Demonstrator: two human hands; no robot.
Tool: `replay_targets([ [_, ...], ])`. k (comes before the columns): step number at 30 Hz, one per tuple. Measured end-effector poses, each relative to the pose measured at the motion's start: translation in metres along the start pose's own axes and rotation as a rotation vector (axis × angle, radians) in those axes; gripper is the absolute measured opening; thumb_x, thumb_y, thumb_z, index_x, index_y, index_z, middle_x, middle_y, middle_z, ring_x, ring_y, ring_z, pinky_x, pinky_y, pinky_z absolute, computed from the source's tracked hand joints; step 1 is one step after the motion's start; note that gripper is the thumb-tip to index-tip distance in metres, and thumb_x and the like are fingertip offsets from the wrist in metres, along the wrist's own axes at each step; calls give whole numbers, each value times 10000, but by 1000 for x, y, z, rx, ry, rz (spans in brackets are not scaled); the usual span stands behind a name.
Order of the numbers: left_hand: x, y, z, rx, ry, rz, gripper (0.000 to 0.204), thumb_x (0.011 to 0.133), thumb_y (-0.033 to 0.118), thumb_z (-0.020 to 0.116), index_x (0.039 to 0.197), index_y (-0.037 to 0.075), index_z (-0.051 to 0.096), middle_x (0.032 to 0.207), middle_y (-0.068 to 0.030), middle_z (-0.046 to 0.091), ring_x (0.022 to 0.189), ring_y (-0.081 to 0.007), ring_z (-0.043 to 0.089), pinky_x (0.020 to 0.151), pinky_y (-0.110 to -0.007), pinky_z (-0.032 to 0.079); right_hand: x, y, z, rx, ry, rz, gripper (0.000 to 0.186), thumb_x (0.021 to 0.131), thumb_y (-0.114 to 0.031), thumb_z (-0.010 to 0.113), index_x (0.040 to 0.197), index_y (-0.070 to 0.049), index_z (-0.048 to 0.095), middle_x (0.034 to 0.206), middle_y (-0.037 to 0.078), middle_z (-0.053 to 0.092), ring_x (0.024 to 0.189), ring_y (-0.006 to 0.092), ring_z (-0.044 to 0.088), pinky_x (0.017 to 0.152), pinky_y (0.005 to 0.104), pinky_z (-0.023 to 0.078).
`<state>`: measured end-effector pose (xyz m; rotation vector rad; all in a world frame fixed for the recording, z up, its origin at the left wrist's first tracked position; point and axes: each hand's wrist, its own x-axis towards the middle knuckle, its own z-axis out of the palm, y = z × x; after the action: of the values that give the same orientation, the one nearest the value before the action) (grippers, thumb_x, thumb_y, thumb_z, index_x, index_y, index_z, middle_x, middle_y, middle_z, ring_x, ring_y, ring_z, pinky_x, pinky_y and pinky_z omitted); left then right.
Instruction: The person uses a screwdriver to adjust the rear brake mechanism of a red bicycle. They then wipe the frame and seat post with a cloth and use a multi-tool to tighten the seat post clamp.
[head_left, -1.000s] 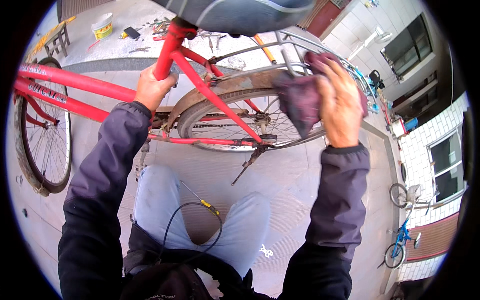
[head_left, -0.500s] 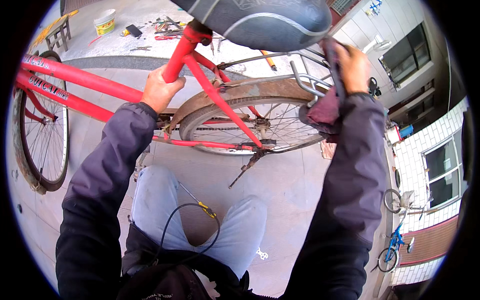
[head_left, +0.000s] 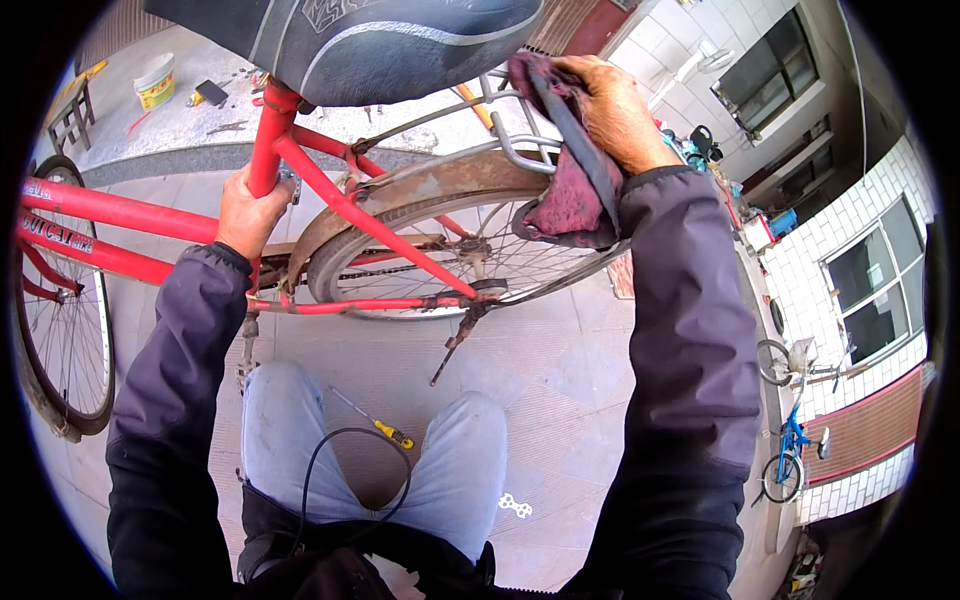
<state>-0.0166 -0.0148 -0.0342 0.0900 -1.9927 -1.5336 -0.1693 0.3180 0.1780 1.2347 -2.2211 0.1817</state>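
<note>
A red bicycle stands side-on before me under a grey-and-black saddle. My left hand is closed around its seat tube. My right hand grips a stained maroon and dark rag on the silver rear rack. The rag hangs over the rusty mudguard and rear wheel. Between my knees on the ground lie a yellow-handled screwdriver and, below it, a black cable. A small white spanner lies right of my legs.
Behind the bicycle, a raised pale ledge holds a white bucket, a black phone and scattered tools. A wooden stool is at far left. At right, a blue bicycle stands by a tiled wall.
The bicycle appears shifted left in the picture. My right hand has moved upward with the rag, its fingers now near the top of the rack. My left hand still holds the seat tube.
</note>
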Motion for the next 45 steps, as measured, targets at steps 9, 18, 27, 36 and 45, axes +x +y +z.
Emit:
replay_targets([
  [9,-2,-3,-7,-32,5,-24,138,746,148,639,743,23,579,597,-11,541,542,-89,495,510,-284,396,-107,166,-54,-498,-139,646,246,849,-222,522,981,-91,683,937,203,661,925,348,636,773,429,493],
  [18,-2,8,0,15,16,24,163,741,129,639,789,-7,564,652,-44,567,606,-125,520,579,-306,430,-158,151,-75,87,-6,681,341,862,-166,580,1158,1,610,1038,145,674,949,221,645,844,295,474],
  [27,-6,-1,-3,39,62,36,223,733,134,666,879,-21,601,705,-72,582,655,-131,516,634,-311,447,-79,-59,-25,-8,294,349,347,777,38,571,1102,-54,650,1019,148,677,951,244,664,875,309,480],
  [36,-1,8,0,136,58,100,206,727,159,647,811,-17,579,685,-93,576,637,-169,547,624,-329,453,21,-128,48,-137,403,15,105,772,-68,556,779,-19,649,746,208,639,742,412,615,680,474,495],
  [45,-4,4,-5,87,55,57,216,715,181,634,838,6,605,676,-118,580,629,-186,550,652,-337,465,5,-178,94,-183,308,-20,222,824,-45,477,1014,-67,590,996,105,652,892,319,619,762,414,499],
])
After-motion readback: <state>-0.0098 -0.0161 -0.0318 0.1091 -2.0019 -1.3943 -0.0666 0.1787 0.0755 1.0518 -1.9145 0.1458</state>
